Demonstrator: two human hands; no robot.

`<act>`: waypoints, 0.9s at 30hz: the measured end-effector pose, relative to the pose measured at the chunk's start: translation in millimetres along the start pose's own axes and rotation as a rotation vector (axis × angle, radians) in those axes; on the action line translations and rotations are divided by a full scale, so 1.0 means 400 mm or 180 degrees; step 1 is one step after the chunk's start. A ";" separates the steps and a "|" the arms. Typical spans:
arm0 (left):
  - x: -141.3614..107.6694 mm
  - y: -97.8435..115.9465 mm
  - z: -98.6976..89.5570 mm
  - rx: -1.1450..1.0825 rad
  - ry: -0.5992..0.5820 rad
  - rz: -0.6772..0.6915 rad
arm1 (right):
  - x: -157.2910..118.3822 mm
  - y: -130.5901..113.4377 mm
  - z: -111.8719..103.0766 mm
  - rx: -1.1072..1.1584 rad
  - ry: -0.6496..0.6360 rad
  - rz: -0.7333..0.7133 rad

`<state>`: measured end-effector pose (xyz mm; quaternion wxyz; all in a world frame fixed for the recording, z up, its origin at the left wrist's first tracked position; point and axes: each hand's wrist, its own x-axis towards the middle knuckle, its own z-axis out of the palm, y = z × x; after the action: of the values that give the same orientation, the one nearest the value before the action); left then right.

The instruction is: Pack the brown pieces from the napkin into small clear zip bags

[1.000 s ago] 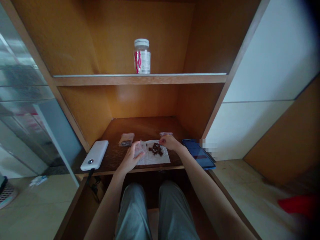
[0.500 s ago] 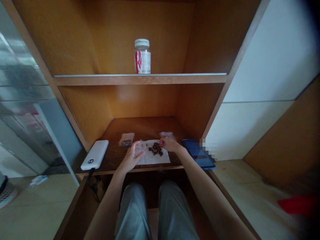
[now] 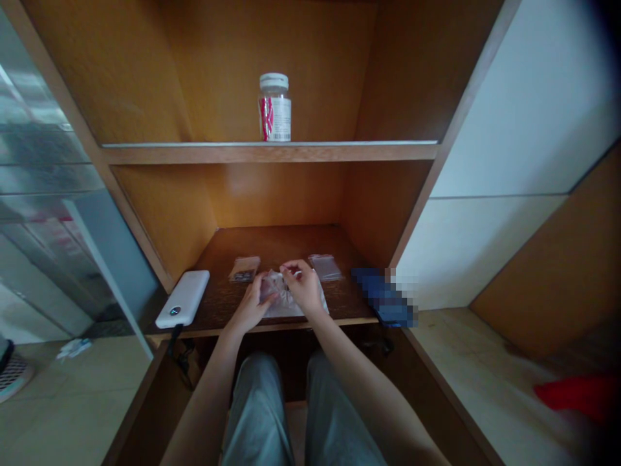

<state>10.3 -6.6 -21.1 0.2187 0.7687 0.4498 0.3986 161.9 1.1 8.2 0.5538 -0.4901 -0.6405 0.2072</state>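
Observation:
My left hand [image 3: 250,307] and my right hand [image 3: 301,285] meet over a crumpled clear plastic bag [image 3: 276,291], with the fingers of both pinching it. The bag lies above a white paper sheet [image 3: 286,312]. The dark pieces seen earlier on the paper are out of sight, and I cannot tell whether they are in the bag. Just beyond my hands lie a small zip bag with dark contents [image 3: 244,268] and a clear zip bag [image 3: 325,266].
A white power bank [image 3: 183,299] with a cable lies left on the dark wooden board [image 3: 276,249]. A blue-cased phone [image 3: 381,299] sits at the right edge. A labelled jar [image 3: 274,109] stands on the shelf above.
My right hand has moved left off the paper's far side to the plastic bag. The dark pieces no longer show on the paper, and the bag looks gathered between both hands.

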 end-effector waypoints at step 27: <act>-0.005 0.008 -0.001 0.0066 -0.0024 -0.0050 | 0.106 0.147 -0.128 -0.2583 -0.1761 -0.0102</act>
<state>11.1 -9.9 -19.2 0.2155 0.7689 0.4592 0.3893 236.2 48.8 -2.4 0.1304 -0.5830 -0.8001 0.0547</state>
